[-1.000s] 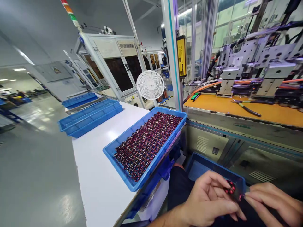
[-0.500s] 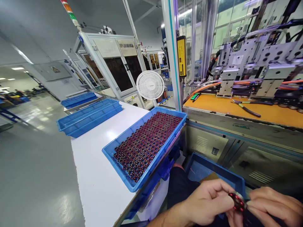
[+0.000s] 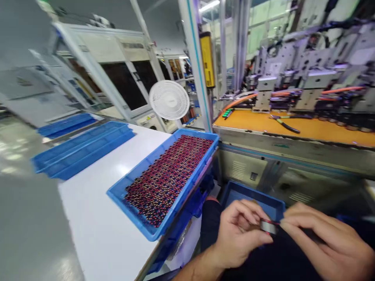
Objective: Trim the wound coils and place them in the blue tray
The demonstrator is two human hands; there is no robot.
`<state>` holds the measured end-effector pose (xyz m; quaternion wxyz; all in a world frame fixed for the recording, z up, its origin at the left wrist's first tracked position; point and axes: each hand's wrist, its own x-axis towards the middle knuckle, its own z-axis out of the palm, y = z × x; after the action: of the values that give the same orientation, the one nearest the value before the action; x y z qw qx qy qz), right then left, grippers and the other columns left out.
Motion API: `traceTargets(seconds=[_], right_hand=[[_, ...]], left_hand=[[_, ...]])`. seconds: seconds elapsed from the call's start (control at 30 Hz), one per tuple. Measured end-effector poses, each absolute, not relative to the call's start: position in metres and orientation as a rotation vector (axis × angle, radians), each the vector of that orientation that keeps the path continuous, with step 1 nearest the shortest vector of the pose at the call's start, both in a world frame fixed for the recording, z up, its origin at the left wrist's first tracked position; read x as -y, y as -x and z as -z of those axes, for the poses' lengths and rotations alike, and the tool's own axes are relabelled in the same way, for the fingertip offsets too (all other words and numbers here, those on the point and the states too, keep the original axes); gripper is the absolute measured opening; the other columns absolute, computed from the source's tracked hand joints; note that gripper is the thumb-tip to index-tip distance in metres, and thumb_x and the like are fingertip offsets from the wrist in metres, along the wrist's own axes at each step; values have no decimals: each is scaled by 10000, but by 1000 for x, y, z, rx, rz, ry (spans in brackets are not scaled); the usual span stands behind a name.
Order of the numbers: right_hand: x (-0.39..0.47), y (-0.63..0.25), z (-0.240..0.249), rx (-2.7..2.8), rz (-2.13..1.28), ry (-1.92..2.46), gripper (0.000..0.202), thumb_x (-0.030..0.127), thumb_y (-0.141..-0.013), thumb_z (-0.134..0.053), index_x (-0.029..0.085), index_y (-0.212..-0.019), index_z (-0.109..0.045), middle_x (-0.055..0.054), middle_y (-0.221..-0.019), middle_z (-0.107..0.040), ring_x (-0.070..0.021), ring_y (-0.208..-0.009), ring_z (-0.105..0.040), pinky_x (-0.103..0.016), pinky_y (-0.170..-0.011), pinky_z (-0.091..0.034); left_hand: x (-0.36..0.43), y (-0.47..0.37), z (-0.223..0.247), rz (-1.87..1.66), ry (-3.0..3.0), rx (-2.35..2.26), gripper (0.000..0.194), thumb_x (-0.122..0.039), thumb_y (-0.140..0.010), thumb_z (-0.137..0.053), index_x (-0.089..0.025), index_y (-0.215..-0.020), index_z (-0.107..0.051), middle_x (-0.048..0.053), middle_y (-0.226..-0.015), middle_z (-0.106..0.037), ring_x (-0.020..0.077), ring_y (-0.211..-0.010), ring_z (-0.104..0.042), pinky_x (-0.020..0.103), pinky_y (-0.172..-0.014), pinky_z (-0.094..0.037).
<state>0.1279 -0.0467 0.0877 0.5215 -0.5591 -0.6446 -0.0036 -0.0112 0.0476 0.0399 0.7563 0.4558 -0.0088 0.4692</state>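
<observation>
My left hand (image 3: 241,232) is closed, its thumb and fingers pinching a small round stator (image 3: 268,227). The grey metal side of the stator faces me, with a little red at its edges; motion blur hides finer detail. At the stator's right edge, my right hand (image 3: 325,238) is closed in a pinch. A thin reddish strand seems to run to its fingertips, too small and blurred to make out. Both hands are above my dark-clothed lap. To their left, a blue tray (image 3: 117,192) holds many small dark parts (image 3: 172,171) with red and gold dots.
The tray stands on a white table (image 3: 96,230), with more blue trays (image 3: 84,150) behind. A white fan (image 3: 169,100) is at the table's far end. Pliers (image 3: 284,123) lie on the machine's orange bench (image 3: 246,121). Below is a blue bin (image 3: 249,197).
The view has swung, so the scene sits further left and both hands appear higher. The stator has turned from its red-wound face to its grey side, still in my left hand.
</observation>
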Motion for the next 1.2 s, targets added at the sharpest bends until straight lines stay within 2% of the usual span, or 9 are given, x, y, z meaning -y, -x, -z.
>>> traceTargets(seconds=[0.17,0.27,0.4,0.6,0.77,0.87,0.93,1.07,1.2], right_hand=[[39,-114,-99,1379,-234,1354,191,118,-904,-581,157,-721,-617,-9,-676,-617,-88,-633,-577,-205,-606,-457],[33,-115,-96,1097,-676,1344,169,226,-865,-625,145,-717,-623,-3,-679,-596,-83,-600,-531,-211,-563,-429],[32,-118,-93,766,-1190,1254,361,440,-716,-791,131,-732,-606,36,-578,-553,-61,-503,-488,-192,-498,-397],[26,-120,-84,713,-1403,1125,499,538,-624,-851,129,-734,-587,58,-526,-548,-51,-452,-483,-179,-456,-411],[22,-119,-69,813,-1434,931,420,467,-726,-801,106,-864,-639,47,-574,-566,-60,-488,-520,-182,-480,-447],[21,-119,-61,964,-1096,973,361,405,-775,-769,113,-950,-649,17,-689,-609,-61,-525,-542,-194,-504,-474],[20,-125,-56,1194,-510,1085,299,333,-808,-747,127,-999,-645,-13,-775,-642,-71,-580,-568,-203,-539,-498],[16,-147,-50,1625,664,1191,179,181,-853,-680,102,-1002,-621,-66,-817,-695,-124,-699,-625,-245,-626,-536],[16,-160,-49,1839,956,1150,176,184,-892,-625,59,-1014,-604,-76,-796,-692,-146,-686,-628,-274,-579,-532]], left_hand=[[-57,22,-43,-1074,-1281,-187,301,-109,-734,-811,-245,-986,-717,6,-964,-730,118,-899,-721,194,-808,-584],[-68,22,-34,-1052,-1352,-218,314,-58,-770,-758,-253,-1015,-733,22,-1157,-717,151,-989,-736,205,-846,-598],[-71,18,-26,-1020,-1287,-163,295,-63,-778,-752,-263,-994,-736,10,-1142,-744,203,-988,-751,278,-844,-628],[-71,14,-29,-994,-1206,-126,215,-166,-764,-800,-276,-944,-758,-1,-1065,-780,233,-1061,-729,336,-896,-621],[-70,12,-30,-957,-1159,-135,180,-233,-764,-809,-315,-920,-777,11,-1029,-797,261,-1080,-721,362,-849,-636],[-74,6,-27,-911,-1020,-267,95,-380,-803,-766,-320,-874,-786,28,-1047,-795,278,-1062,-727,397,-826,-639],[-76,4,-23,-938,-939,-484,149,-417,-812,-749,-287,-875,-784,37,-1054,-793,249,-1030,-739,362,-831,-632],[-67,13,-20,-1246,-1318,-783,182,-267,-823,-751,-248,-1003,-761,18,-991,-778,135,-894,-729,220,-816,-588],[-52,25,-27,-1160,-1838,-591,427,-193,-775,-782,-271,-1188,-705,0,-1013,-753,120,-840,-699,208,-840,-572]])
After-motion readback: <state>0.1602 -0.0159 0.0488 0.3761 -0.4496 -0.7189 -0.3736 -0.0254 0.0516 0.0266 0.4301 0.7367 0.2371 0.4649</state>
